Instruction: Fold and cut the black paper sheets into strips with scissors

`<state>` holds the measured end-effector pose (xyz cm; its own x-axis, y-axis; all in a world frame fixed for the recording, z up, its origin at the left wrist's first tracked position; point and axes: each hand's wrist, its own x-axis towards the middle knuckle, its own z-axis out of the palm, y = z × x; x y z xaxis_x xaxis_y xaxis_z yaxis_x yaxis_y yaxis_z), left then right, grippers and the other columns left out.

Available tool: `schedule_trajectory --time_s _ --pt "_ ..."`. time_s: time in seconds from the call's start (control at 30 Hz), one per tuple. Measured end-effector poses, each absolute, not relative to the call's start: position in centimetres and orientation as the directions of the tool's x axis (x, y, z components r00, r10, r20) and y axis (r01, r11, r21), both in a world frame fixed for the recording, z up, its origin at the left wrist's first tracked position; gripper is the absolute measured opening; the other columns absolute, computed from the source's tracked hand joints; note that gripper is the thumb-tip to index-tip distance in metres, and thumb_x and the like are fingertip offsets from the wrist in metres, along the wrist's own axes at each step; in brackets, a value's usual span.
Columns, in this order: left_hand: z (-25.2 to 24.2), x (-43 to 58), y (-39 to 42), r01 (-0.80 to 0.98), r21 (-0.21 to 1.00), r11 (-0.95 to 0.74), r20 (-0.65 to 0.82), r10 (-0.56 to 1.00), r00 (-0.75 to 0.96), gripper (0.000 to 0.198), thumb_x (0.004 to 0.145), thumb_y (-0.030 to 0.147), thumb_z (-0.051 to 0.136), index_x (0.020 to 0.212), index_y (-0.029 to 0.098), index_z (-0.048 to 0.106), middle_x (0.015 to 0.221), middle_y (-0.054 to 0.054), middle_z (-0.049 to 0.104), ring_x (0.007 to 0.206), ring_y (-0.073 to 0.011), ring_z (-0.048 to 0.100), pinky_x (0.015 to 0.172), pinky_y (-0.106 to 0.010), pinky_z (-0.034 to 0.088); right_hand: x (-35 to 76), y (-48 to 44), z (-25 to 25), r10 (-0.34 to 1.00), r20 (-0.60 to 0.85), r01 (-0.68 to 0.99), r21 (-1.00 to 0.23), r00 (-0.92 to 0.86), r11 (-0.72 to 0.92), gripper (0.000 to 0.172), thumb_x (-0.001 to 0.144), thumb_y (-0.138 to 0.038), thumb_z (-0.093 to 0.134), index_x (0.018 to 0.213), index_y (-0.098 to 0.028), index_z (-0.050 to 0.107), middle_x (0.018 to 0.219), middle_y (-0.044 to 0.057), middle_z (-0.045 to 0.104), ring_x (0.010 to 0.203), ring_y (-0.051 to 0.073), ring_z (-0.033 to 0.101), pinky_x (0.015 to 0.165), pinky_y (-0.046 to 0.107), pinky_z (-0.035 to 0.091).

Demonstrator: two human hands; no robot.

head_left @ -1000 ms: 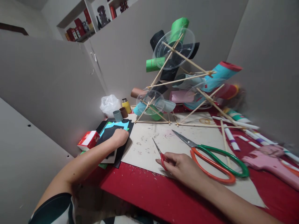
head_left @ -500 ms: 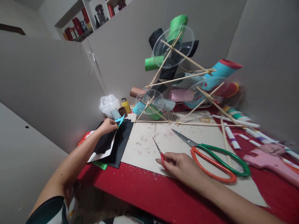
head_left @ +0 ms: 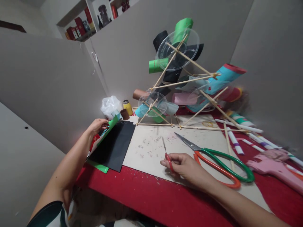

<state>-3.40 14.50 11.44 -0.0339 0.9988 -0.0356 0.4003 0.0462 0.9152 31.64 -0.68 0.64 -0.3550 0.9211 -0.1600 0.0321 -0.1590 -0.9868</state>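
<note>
My left hand (head_left: 98,126) is at the far left of the table, its fingers closed on the edge of several sheets of coloured paper (head_left: 110,126), lifted and tilted with a green face showing. Beneath them lies black paper (head_left: 115,146), with a green sheet (head_left: 100,166) poking out below. My right hand (head_left: 183,166) grips small scissors (head_left: 168,160) by the red handles, blades pointing up and away over the pale board (head_left: 146,151). Large scissors (head_left: 213,160) with green and orange handles lie partly open beside my right hand, partly hidden behind it.
Behind the board stands a stick frame (head_left: 184,82) carrying clear plastic discs (head_left: 163,56) and paper tubes. A pink glue gun (head_left: 272,165) and several rolled tubes lie at the right. A yellow bottle (head_left: 127,107), brown tube (head_left: 124,114) and white plastic bag (head_left: 110,107) stand at the back left.
My left hand has moved left and lifted the upper sheets, uncovering more of the black paper. The small scissors in my right hand have turned more upright.
</note>
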Motion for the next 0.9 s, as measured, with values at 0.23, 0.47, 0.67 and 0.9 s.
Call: schedule_trajectory --time_s 0.23,0.47,0.67,0.9 --pt "11.7 -2.6 14.5 0.453 0.891 0.010 -0.020 1.000 0.017 0.013 0.064 0.025 0.067 0.064 0.013 0.064 0.066 -0.004 0.067 0.063 -0.0113 0.062 0.066 -0.024 0.053 31.5 -0.9 1.1 0.860 -0.225 -0.017 -0.965 -0.457 -0.261 0.045 0.062 -0.056 0.074 0.067 -0.017 0.053 0.046 -0.009 0.038 0.041 0.004 0.025 0.042 0.022 0.013" --pt "11.8 -0.6 12.4 0.555 0.825 -0.105 0.005 0.984 0.179 0.021 0.077 0.033 0.059 0.075 0.014 0.067 0.086 -0.009 0.071 0.081 -0.0157 0.066 0.074 -0.028 0.051 31.7 -0.8 0.3 0.861 -0.195 0.029 -0.978 -0.469 -0.205 0.042 0.067 -0.055 0.071 0.068 -0.017 0.052 0.045 -0.010 0.037 0.041 0.005 0.024 0.043 0.023 0.012" --pt "9.9 -2.2 8.1 0.636 0.752 -0.176 0.039 0.974 0.224 0.019 0.078 0.033 0.061 0.086 0.017 0.068 0.087 -0.004 0.070 0.083 -0.0152 0.063 0.079 -0.027 0.048 31.8 -1.0 0.0 0.858 -0.216 0.125 -0.976 -0.466 -0.178 0.047 0.070 -0.063 0.064 0.067 -0.019 0.048 0.047 -0.009 0.035 0.044 0.007 0.025 0.045 0.024 0.014" --pt "6.8 -7.8 1.2 0.804 0.564 -0.187 0.057 0.980 0.188 0.026 0.079 0.031 0.059 0.101 0.017 0.063 0.103 -0.008 0.069 0.092 -0.0185 0.064 0.083 -0.032 0.050 31.6 -1.5 -0.2 0.880 -0.263 0.207 -0.959 -0.395 -0.194 0.048 0.071 -0.067 0.061 0.070 -0.019 0.056 0.050 -0.005 0.036 0.047 0.010 0.027 0.046 0.025 0.017"
